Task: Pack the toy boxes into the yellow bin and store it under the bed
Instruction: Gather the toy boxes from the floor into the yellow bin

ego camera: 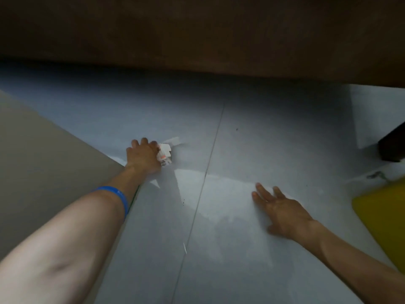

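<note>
Head cam was pointed low at the floor (pixel 241 132), glossy grey tile with a grout line running up the middle. Dark brown bed (pixel 197 29) filled the top of frame, its lower edge just above the tile, with shadow underneath. I had the left hand (pixel 143 156) reached forward near the left of centre, fingers curled down over a small white toy box (pixel 165 155) with red or orange print; the box sat on the floor and poked out on the right side of the hand. I'd call that grip clenched around the box, though the palm hid most of the contact and the print was too blurred to read. Blue wristband (pixel 119 197) sat on the left forearm. Right hand (pixel 280 210) was flat and released, fingers spread, hovering at or on the tile, can't tell which, holding nothing and well apart from the box. Yellow bin (pixel 382 218) was at the far right edge, only one corner in view, on the floor near the right forearm and outside the bed's shadow. A dark bed leg (pixel 392 145) stood just above the bin at the right edge. A beige flat panel (pixel 43 161) covered the left side, beside the left arm.
</note>
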Demonstrator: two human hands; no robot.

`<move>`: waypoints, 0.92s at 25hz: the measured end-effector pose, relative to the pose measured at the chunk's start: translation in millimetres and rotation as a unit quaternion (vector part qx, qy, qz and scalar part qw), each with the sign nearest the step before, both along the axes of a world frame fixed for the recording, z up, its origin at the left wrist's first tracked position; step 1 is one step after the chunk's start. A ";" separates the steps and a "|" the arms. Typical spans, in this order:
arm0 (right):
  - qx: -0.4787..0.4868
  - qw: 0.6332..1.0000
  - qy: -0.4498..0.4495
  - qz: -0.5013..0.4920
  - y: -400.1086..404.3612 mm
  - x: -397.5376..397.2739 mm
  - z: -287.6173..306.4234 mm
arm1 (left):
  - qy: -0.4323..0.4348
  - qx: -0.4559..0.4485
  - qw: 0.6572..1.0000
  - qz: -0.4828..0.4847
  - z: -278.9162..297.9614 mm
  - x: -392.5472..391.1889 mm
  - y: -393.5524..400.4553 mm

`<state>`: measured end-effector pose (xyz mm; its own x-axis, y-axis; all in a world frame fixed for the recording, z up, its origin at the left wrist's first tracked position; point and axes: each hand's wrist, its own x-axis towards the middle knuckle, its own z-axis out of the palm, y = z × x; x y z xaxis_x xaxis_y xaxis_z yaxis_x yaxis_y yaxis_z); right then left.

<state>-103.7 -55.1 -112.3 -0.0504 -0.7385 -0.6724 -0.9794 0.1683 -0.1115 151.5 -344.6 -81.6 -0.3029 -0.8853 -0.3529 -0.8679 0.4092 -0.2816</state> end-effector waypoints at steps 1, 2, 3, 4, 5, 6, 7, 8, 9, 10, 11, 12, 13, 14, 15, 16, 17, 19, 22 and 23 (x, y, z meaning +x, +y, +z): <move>0.004 1.000 0.003 0.006 0.1 -1.7 -0.5 | 0.012 0.008 1.000 -0.009 5.1 -5.3 8.1; 0.014 1.000 0.001 0.004 0.6 -3.6 -0.1 | 0.058 0.028 0.998 0.010 14.0 -15.8 19.0; 0.031 0.999 -0.007 -0.008 0.1 -3.3 0.7 | 0.144 0.060 0.986 0.058 23.1 -29.5 32.7; 0.042 0.999 -0.019 -0.023 -1.7 -4.9 5.1 | 0.250 0.099 0.957 0.108 36.2 -48.2 46.6; 0.046 0.997 -0.042 -0.039 -4.6 -6.6 13.5 | 0.350 0.141 0.916 0.138 49.0 -67.4 62.1; 0.034 0.993 -0.086 -0.066 -7.6 -7.4 26.1 | 0.422 0.177 0.879 0.133 64.1 -88.1 80.3; -0.005 0.979 -0.165 -0.117 -7.7 -9.5 43.2 | 0.477 0.203 0.849 0.100 81.8 -111.5 98.2; -0.070 0.939 -0.276 -0.196 -5.0 -13.3 61.0 | 0.526 0.220 0.819 0.059 99.9 -135.4 115.9; -0.161 0.863 -0.386 -0.282 2.6 -18.4 80.4 | 0.573 0.228 0.787 0.026 117.8 -159.8 133.9; -0.253 0.777 -0.463 -0.342 13.6 -25.5 101.2 | 0.618 0.230 0.751 0.014 135.3 -183.1 153.0; -0.323 0.708 -0.503 -0.376 20.2 -29.8 122.7 | 0.654 0.227 0.721 0.020 151.5 -199.3 166.9; -0.383 0.666 -0.502 -0.397 33.0 -39.0 143.5 | 0.683 0.234 0.691 0.036 165.3 -217.7 184.8; -0.443 0.650 -0.469 -0.403 50.2 -53.2 164.0 | 0.701 0.250 0.665 0.052 177.8 -238.5 207.2; -0.498 0.642 -0.419 -0.406 69.1 -67.9 181.8 | 0.708 0.278 0.647 0.054 185.6 -258.6 227.6; -0.544 0.635 -0.352 -0.421 94.3 -86.4 197.6 | 0.701 0.323 0.634 0.042 192.4 -281.5 249.9; -0.571 0.632 -0.277 -0.445 122.8 -107.1 209.3 | 0.686 0.377 0.622 0.021 197.3 -305.2 273.5; -0.580 0.630 -0.216 -0.469 154.2 -127.8 217.8 | 0.664 0.422 0.617 -0.012 199.7 -327.6 297.9; -0.573 0.623 -0.153 -0.510 218.1 -166.5 228.3 | 0.612 0.399 0.677 -0.091 189.2 -367.7 334.1; -0.539 0.635 -0.097 -0.545 292.8 -214.6 229.2 | 0.354 0.164 0.862 -0.323 147.1 -395.7 359.2; -0.515 0.661 -0.078 -0.541 308.7 -228.4 225.7 | 0.298 0.139 0.874 -0.357 134.1 -394.7 367.4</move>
